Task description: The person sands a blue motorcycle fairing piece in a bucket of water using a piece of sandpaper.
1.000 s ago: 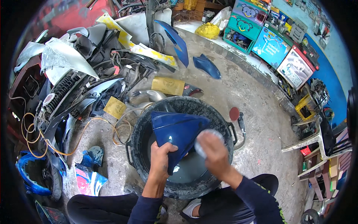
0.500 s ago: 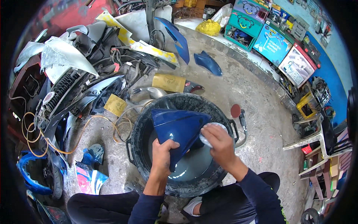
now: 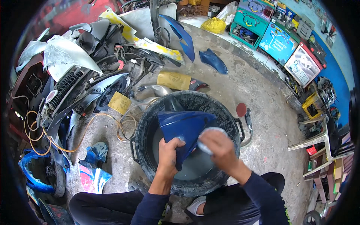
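Note:
A triangular glossy dark-blue body panel (image 3: 180,125) is held over a black two-handled tub (image 3: 146,167) with cloudy grey water. My left hand (image 3: 169,157) is closed on the panel's lower left part, thumb on its face. My right hand (image 3: 221,152) holds a pale round pad (image 3: 218,133) at the panel's right edge, slightly blurred; whether the pad touches the panel I cannot tell. Behind the tub lie yellow sanding sheets (image 3: 119,102). A tool with a red disc (image 3: 241,109) rests on the floor right of the tub.
Piled body panels (image 3: 68,57) and looping hose (image 3: 85,131) crowd the left. Loose blue panels (image 3: 213,61) lie on the concrete floor behind the tub. Drawers and crates (image 3: 244,32) line a raised ledge at back right. A worn plastic chair (image 3: 305,147) stands at the right.
The whole view has shifted slightly rightward in the frame. My right hand, with the pad, moved up along the panel's edge, then slightly down and inward. My left hand keeps its grip.

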`<state>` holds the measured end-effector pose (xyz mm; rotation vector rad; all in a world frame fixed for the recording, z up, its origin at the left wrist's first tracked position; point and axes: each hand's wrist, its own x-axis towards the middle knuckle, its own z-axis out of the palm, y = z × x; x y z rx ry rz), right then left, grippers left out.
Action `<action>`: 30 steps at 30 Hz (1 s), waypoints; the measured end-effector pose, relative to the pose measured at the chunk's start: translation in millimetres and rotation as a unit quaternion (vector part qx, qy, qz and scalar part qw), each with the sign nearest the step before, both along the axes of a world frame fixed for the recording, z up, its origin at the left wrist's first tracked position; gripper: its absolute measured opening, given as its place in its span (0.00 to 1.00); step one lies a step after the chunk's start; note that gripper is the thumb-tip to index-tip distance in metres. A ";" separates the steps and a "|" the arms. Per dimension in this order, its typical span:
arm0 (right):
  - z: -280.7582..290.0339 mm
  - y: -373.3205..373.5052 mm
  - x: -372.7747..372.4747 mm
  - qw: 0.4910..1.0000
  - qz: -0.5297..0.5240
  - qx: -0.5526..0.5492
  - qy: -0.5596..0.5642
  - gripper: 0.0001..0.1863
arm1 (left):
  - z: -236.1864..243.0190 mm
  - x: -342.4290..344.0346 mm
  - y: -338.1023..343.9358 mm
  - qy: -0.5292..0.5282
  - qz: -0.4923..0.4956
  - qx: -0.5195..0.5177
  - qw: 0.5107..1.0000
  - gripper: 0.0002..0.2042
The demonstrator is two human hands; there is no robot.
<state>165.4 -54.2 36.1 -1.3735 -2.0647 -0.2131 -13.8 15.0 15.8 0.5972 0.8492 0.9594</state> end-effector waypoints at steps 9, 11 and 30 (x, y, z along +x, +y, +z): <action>-8.4 0.3 2.2 1.000 0.003 -0.012 -0.002 0.16 | 1.0 7.6 -3.7 -0.027 0.013 0.012 0.999 0.09; -7.5 -14.3 -29.3 0.998 0.062 0.000 0.000 0.16 | -10.0 5.3 0.6 -0.007 0.027 0.019 0.999 0.09; -3.9 -18.7 -34.4 0.988 0.154 0.022 0.001 0.16 | -0.5 6.4 -1.6 0.031 0.034 0.008 0.999 0.06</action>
